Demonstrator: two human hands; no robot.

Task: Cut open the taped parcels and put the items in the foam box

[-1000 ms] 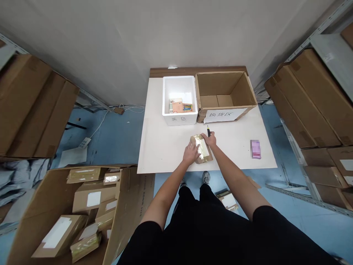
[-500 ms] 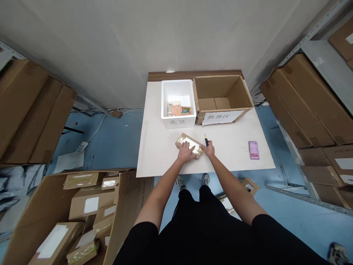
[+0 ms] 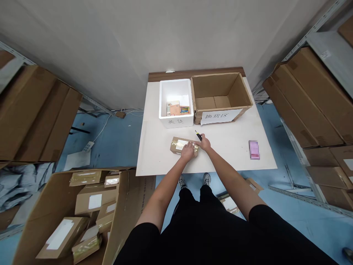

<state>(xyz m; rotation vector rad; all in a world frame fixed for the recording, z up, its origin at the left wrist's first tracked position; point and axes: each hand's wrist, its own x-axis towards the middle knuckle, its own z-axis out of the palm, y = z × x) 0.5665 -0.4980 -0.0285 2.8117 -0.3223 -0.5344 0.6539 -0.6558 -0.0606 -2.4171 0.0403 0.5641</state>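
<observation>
A small taped cardboard box [image 3: 175,144] with a white label lies near the table's front edge. My left hand [image 3: 188,151] rests over its right part, fingers curled onto the top and holding it. At the box's right end is my right hand [image 3: 204,142], closed around a black-and-yellow utility knife [image 3: 198,135] whose tip points up and left, away from the box. The right fingers touch or nearly touch the box; their exact contact is unclear.
Behind stand a white foam box [image 3: 176,122] with small packets inside and an open cardboard carton [image 3: 221,106] with a handwritten sign. A pixelated pink item [image 3: 254,150] lies at the table's right. A large carton [image 3: 125,213] of parcels stands lower left; shelves with boxes flank both sides.
The cardboard box has turned to lie straighter across the table and shifted slightly left. My left hand's fingers have drawn closer together, and my right hand with the utility knife has moved left.
</observation>
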